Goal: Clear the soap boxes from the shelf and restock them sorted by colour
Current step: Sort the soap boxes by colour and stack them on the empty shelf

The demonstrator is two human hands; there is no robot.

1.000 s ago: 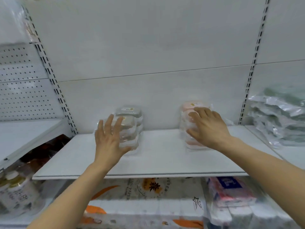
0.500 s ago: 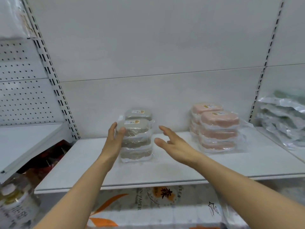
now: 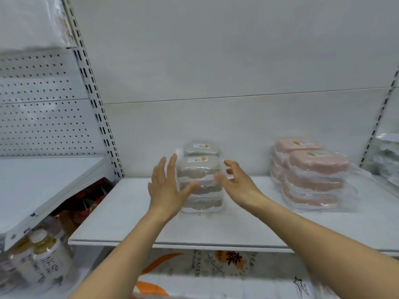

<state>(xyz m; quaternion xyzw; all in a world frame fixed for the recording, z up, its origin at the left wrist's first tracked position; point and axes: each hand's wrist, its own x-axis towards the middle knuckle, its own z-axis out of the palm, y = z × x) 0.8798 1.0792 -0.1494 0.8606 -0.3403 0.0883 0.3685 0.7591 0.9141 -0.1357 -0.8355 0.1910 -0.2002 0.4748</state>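
Note:
Two stacks of grey soap boxes (image 3: 199, 169) in clear wrap stand mid-shelf, one behind the other, on the white shelf (image 3: 138, 214). My left hand (image 3: 167, 188) lies flat against the front stack's left side, fingers straight, thumb across its front. My right hand (image 3: 237, 183) comes in on the stack's right side, fingers loosely bent at its edge. Two stacks of pink soap boxes (image 3: 313, 175) stand to the right on the same shelf, untouched.
Slotted uprights (image 3: 97, 104) frame the bay. A lower white shelf (image 3: 38, 182) lies left, with bottles (image 3: 43, 262) beneath. Wrapped paper packs (image 3: 216, 270) fill the shelf below. Plastic-bagged goods (image 3: 388, 156) sit at far right.
My right hand left the pink stacks, crossed leftward and now reaches the grey stack's right side. My left hand stays at the grey stack's left side. The view shifted left.

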